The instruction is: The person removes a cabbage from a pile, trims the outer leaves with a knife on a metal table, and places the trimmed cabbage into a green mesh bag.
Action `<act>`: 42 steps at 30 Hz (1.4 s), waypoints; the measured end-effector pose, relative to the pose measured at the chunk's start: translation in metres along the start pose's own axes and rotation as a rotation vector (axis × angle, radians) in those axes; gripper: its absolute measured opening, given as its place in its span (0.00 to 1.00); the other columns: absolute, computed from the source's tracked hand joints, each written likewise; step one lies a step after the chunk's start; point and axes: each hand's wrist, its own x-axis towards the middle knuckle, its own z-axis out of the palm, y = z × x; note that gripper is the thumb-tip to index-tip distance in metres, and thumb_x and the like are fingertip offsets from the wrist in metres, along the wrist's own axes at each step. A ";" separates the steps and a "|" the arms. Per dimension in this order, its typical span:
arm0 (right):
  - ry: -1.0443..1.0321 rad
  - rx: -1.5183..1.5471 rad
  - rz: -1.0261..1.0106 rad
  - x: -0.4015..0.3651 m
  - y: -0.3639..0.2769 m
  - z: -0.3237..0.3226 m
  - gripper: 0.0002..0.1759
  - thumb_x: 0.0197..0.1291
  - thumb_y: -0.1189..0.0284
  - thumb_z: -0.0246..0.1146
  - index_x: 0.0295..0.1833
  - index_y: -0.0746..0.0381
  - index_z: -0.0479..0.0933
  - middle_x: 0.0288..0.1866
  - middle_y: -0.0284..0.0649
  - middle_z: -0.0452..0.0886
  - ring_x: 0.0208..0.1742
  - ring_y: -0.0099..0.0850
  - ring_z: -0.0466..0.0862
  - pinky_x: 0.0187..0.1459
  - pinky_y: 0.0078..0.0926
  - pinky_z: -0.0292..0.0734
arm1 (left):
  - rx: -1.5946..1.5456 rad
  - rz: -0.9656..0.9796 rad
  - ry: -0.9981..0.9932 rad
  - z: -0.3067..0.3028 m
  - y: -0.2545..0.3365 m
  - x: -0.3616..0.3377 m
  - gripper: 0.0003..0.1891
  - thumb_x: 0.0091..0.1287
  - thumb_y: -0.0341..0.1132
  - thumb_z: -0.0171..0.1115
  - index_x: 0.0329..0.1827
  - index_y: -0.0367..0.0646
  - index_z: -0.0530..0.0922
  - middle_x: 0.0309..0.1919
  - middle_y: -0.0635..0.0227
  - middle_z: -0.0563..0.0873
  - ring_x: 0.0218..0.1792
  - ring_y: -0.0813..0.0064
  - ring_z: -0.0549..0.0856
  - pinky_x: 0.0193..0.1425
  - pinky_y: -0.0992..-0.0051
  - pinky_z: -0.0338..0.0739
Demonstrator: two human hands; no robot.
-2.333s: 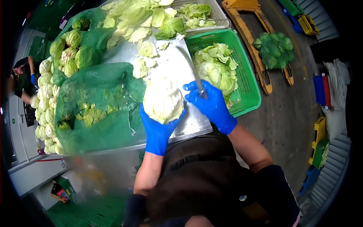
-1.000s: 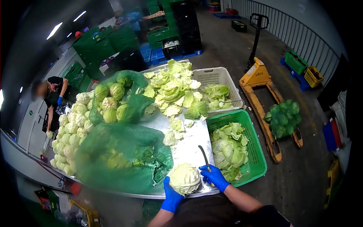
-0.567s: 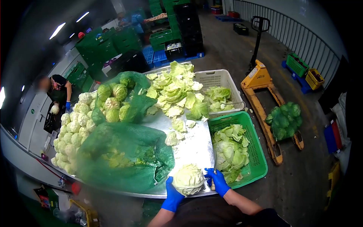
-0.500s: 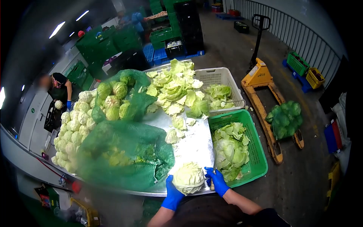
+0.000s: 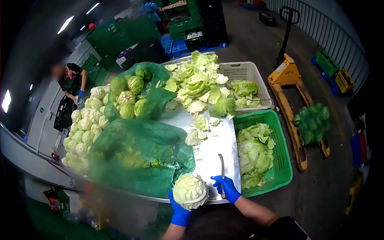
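Observation:
A pale green cabbage (image 5: 191,191) rests in my left hand (image 5: 179,210), whose blue-gloved fingers wrap its left and lower side at the table's near edge. In my right hand (image 5: 227,189), also gloved blue, is a knife (image 5: 222,168) with a curved blade pointing away from me. The knife is apart from the cabbage, over the metal table (image 5: 214,154). Left of the cabbage lies a green net bag (image 5: 138,156) with leaves showing inside. Loose outer leaves (image 5: 196,84) are heaped further back on the table.
Trimmed cabbages (image 5: 86,128) are piled at the left. A green crate (image 5: 284,160) and a white crate (image 5: 262,86) of leaves stand right of the table. Beyond is a yellow pallet jack (image 5: 286,74) beside a netted bundle (image 5: 312,124). A co-worker (image 5: 72,78) stands at the far left.
The cabbage in my left hand has shifted left, away from the right hand, and is tilted. The knife blade now points forward, clearly visible. The camera view has shifted slightly.

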 end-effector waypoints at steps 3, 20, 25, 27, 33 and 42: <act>0.040 0.071 -0.053 0.018 0.003 0.006 0.16 0.67 0.66 0.58 0.53 0.62 0.82 0.30 0.36 0.79 0.19 0.20 0.70 0.20 0.18 0.65 | -0.157 -0.013 -0.082 0.016 0.023 0.007 0.39 0.67 0.59 0.41 0.73 0.37 0.62 0.69 0.46 0.68 0.67 0.47 0.71 0.71 0.47 0.68; 0.521 0.241 -0.091 0.108 0.055 0.101 0.07 0.59 0.63 0.66 0.38 0.53 0.79 0.20 0.30 0.75 0.14 0.22 0.67 0.16 0.22 0.58 | -0.007 0.655 0.002 -0.046 0.419 0.053 0.38 0.66 0.65 0.49 0.74 0.53 0.65 0.70 0.63 0.71 0.67 0.53 0.72 0.69 0.42 0.65; 0.619 0.137 -0.160 0.117 0.063 0.097 0.10 0.61 0.64 0.65 0.30 0.55 0.75 0.17 0.33 0.74 0.10 0.23 0.65 0.13 0.23 0.57 | -0.122 0.728 -0.077 -0.067 0.542 0.084 0.38 0.66 0.64 0.47 0.76 0.55 0.60 0.73 0.63 0.66 0.71 0.53 0.67 0.70 0.43 0.64; 0.679 0.147 -0.210 0.124 0.068 0.095 0.08 0.61 0.66 0.64 0.34 0.59 0.77 0.18 0.35 0.75 0.10 0.23 0.65 0.13 0.23 0.58 | -0.139 0.832 0.004 -0.072 0.583 0.097 0.37 0.66 0.63 0.45 0.76 0.54 0.62 0.74 0.63 0.66 0.72 0.54 0.65 0.70 0.40 0.63; 0.788 0.019 -0.253 0.120 0.062 0.119 0.15 0.62 0.66 0.63 0.23 0.54 0.70 0.15 0.31 0.71 0.10 0.21 0.65 0.13 0.22 0.57 | -0.194 0.937 0.189 -0.108 0.689 0.142 0.38 0.65 0.64 0.44 0.76 0.55 0.62 0.75 0.64 0.63 0.74 0.52 0.63 0.71 0.36 0.60; 0.935 -0.251 -0.408 0.128 0.069 0.130 0.13 0.62 0.66 0.61 0.25 0.55 0.74 0.17 0.27 0.68 0.15 0.17 0.64 0.19 0.19 0.57 | -0.204 0.869 0.153 -0.170 0.773 0.195 0.42 0.67 0.56 0.58 0.79 0.48 0.52 0.75 0.55 0.60 0.72 0.45 0.63 0.71 0.42 0.63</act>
